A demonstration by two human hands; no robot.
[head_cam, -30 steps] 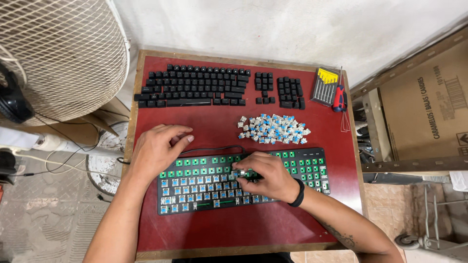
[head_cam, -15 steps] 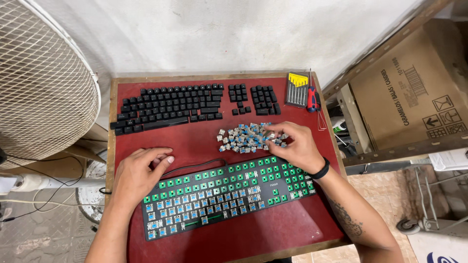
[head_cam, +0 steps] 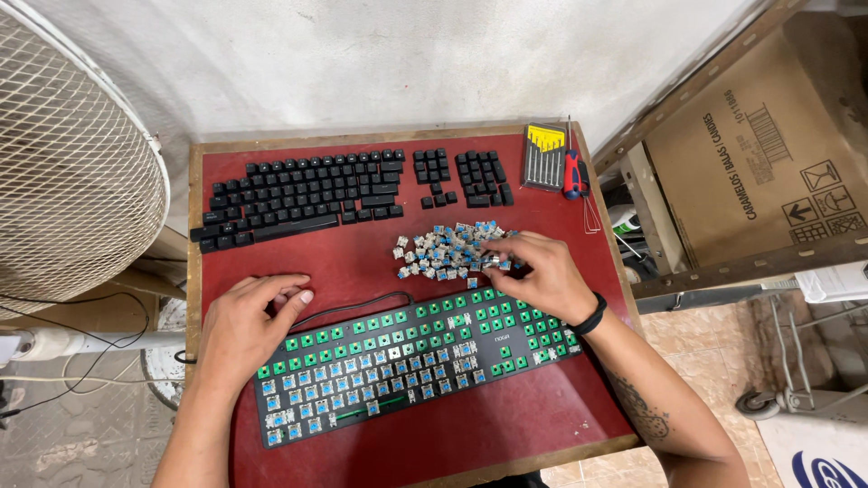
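A stripped black keyboard point(head_cam: 407, 370) with a green plate lies tilted on the red table top point(head_cam: 533, 425); blue switches fill its left part. My left hand point(head_cam: 249, 325) rests flat on the table at the keyboard's upper left corner and holds nothing. My right hand point(head_cam: 542, 276) reaches over the keyboard's upper right edge into a pile of loose blue and grey key switches point(head_cam: 438, 253). Its fingertips pinch a switch at the pile's right side. A black band is on that wrist.
Black keycaps point(head_cam: 298, 194) are laid out in keyboard order at the back of the table. A case of small screwdrivers point(head_cam: 545, 155) and a red-handled screwdriver point(head_cam: 572, 173) lie at the back right. A fan point(head_cam: 63, 172) stands left, a cardboard box point(head_cam: 768, 154) right.
My right hand left the keyboard's middle and went up to the switch pile, where it stays. My left hand slid slightly left along the keyboard's top edge. The camera view shifted.
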